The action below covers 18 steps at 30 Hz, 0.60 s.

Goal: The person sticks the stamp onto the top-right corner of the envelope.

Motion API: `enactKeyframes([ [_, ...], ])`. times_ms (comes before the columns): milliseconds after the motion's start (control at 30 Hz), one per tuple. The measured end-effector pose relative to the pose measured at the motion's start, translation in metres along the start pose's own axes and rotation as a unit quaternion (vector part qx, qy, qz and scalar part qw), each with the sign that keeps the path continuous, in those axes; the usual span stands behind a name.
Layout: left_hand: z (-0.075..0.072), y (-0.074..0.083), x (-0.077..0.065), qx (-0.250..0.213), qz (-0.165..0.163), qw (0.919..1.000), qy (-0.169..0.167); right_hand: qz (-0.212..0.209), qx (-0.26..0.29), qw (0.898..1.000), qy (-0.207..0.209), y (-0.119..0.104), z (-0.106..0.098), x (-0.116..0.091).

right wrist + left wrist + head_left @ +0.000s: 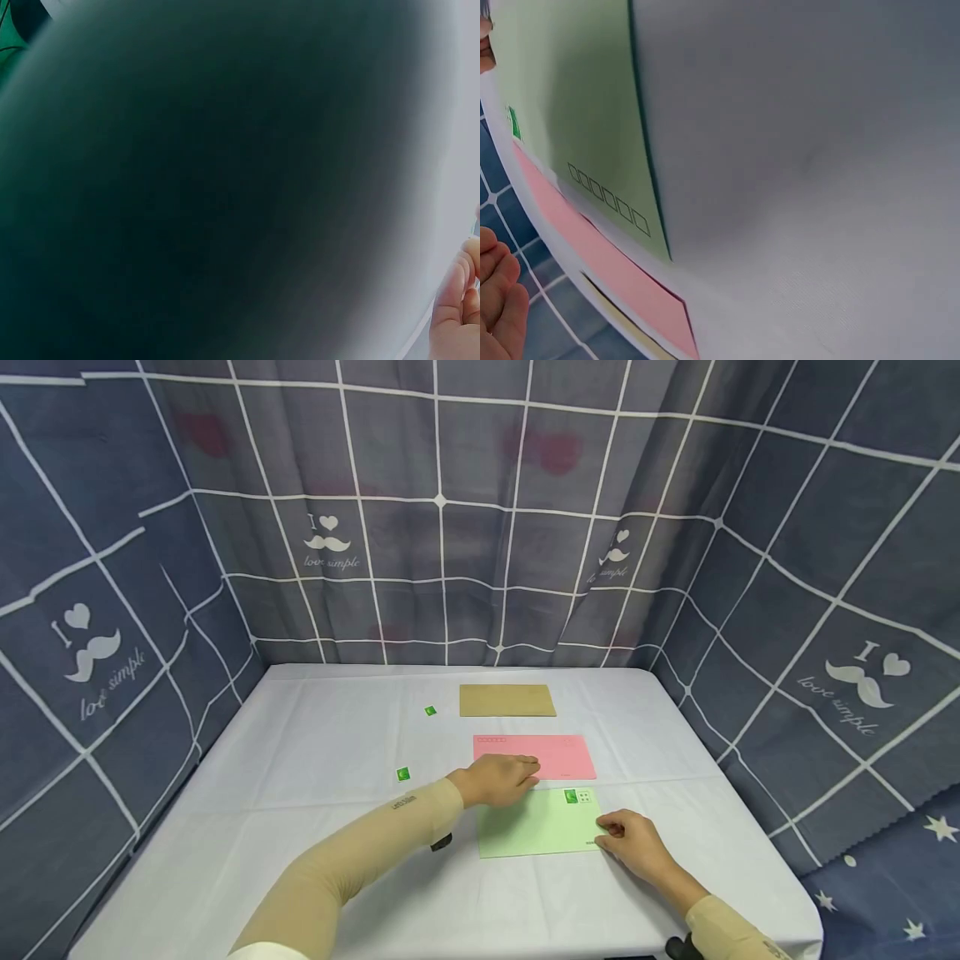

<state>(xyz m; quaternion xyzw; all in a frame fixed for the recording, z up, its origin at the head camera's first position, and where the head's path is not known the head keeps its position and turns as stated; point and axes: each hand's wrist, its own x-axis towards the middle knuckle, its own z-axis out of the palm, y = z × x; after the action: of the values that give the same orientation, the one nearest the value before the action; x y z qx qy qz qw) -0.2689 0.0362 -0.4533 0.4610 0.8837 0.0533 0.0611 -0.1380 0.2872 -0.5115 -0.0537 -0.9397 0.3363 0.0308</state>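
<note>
Two small green paper stamps lie left of centre, one nearer stamp (403, 773) and one farther stamp (431, 711). Right of them, three rectangular paper envelopes sit in a column: a tan envelope (507, 700) farthest, a pink envelope (562, 758), and a light green envelope (532, 827) right of lower centre. The left hand (501, 779), above a beige sleeve (375, 827), extends its fingers over the pink envelope's lower part. A third green stamp (572, 796) sits at the light green envelope's upper right. At that envelope's right edge are the bent fingers and thumb of the right hand (636, 843); whether they pinch it, I cannot tell.

A creased white tablecloth (300, 735) covers the table; dark grid-patterned curtains (390, 460) enclose three sides, and star-printed fabric (885, 860) fills the lower right.

The curtains read "I", a heart, a moustache, "love simple"; six printed boxes (609, 197) mark the light green envelope, and the sleeve's lettering is too small to read.
</note>
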Motion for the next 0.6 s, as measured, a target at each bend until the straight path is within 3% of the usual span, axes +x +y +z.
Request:
enactKeyframes([
  [600,-0.011,-0.032,-0.023,-0.054,-0.062,0.9964,0.019,0.014,0.002,1.000,-0.011,-0.001,-0.001,0.001],
])
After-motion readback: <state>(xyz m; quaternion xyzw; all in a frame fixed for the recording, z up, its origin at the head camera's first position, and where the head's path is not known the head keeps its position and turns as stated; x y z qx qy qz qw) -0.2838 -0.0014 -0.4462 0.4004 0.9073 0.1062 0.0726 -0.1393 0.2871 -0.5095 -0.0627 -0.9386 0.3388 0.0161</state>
